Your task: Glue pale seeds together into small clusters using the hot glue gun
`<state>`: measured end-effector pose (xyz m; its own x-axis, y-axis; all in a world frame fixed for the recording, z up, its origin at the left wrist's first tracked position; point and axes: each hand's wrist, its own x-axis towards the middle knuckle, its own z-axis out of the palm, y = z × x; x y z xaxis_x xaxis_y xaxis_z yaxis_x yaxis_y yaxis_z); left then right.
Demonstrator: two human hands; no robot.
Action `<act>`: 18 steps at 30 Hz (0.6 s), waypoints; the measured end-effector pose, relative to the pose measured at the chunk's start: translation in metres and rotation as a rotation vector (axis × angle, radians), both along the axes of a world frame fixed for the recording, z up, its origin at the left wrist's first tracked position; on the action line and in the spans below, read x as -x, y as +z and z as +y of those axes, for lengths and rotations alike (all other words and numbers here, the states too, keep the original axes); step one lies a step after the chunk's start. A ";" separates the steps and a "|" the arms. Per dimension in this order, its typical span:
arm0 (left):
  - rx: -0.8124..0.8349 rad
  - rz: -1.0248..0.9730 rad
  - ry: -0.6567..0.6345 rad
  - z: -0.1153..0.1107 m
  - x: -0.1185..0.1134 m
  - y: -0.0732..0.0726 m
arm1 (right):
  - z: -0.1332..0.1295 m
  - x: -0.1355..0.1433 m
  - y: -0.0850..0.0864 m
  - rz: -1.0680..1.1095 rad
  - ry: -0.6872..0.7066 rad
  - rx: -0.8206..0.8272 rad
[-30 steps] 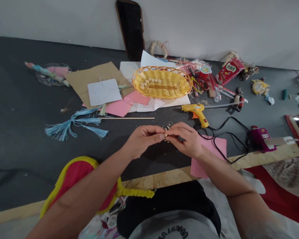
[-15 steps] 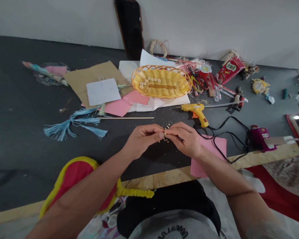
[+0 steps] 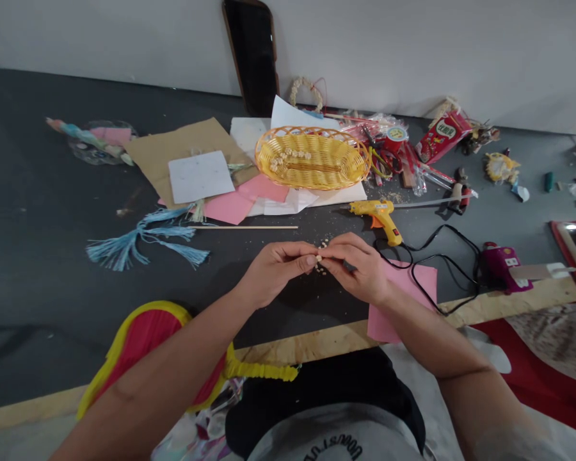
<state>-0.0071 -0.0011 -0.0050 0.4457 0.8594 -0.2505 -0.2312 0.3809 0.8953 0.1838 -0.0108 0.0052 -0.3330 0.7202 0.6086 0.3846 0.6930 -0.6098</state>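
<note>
Above the dark table, my left hand (image 3: pixel 284 266) and my right hand (image 3: pixel 358 266) meet fingertip to fingertip. Between their thumbs and forefingers is a tiny pale piece (image 3: pixel 319 258), too small to name. Both hands are closed in a pinch. Small pale grains (image 3: pixel 324 243) lie scattered on the table just behind and under the fingers. Farther back stands a yellow woven basket (image 3: pixel 317 176) with a few small cream-coloured clusters (image 3: pixel 295 154) in it. A yellow hot glue gun (image 3: pixel 377 211) lies just beyond my right hand.
A thin stick (image 3: pixel 249 227) and blue tassels (image 3: pixel 139 240) lie left. Pink paper (image 3: pixel 425 285) is under my right forearm; a black cord (image 3: pixel 441 256) loops nearby. A red and yellow fan-shaped piece (image 3: pixel 148 339) sits beneath my left arm. A phone (image 3: pixel 253 57) leans on the wall.
My hands stay in nearly the same place, still pinching together. The pale piece between the fingertips shows slightly more now. Nothing else has visibly moved.
</note>
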 end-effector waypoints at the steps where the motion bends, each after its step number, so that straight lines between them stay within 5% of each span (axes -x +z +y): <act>1: 0.010 0.000 0.008 0.000 0.000 0.001 | 0.000 0.000 0.000 -0.008 -0.003 -0.003; 18: 0.065 0.000 0.004 0.001 0.000 0.002 | 0.002 -0.001 0.000 -0.014 0.013 -0.003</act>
<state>-0.0069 0.0002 -0.0027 0.4425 0.8428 -0.3064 -0.2323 0.4377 0.8686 0.1848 -0.0089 0.0052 -0.3509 0.7140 0.6059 0.3841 0.6998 -0.6023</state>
